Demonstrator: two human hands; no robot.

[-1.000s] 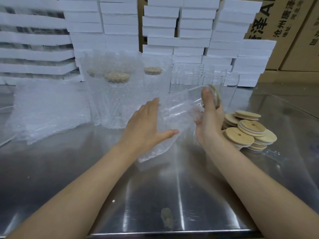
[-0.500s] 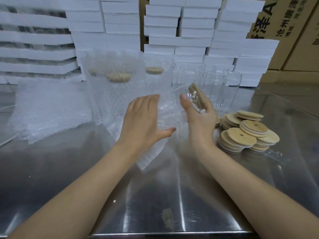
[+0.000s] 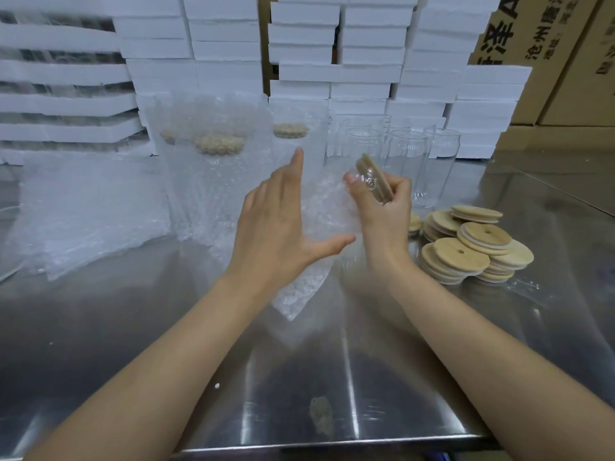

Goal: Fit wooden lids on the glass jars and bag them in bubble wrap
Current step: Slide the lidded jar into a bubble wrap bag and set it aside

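Note:
My right hand (image 3: 382, 211) grips the top of a lidded glass jar (image 3: 372, 183), its wooden lid tilted toward me, with the jar body down inside a bubble wrap bag (image 3: 319, 227). My left hand (image 3: 276, 227) lies with straight fingers and spread thumb against the bag's left side. The bag's lower corner hangs down to the steel table (image 3: 199, 327). Bagged lidded jars (image 3: 216, 168) stand behind. A few bare glass jars (image 3: 409, 151) stand at the back right. Loose wooden lids (image 3: 466, 251) are piled to the right of my right hand.
A heap of flat bubble wrap bags (image 3: 86, 211) lies at the left. Stacks of white foam blocks (image 3: 332, 61) line the back, with brown cartons (image 3: 549, 44) at the far right. The table's front edge runs along the bottom.
The jar has gone from lying nearly sideways to more upright and deeper in the bag. My left hand has risen along the bag's side.

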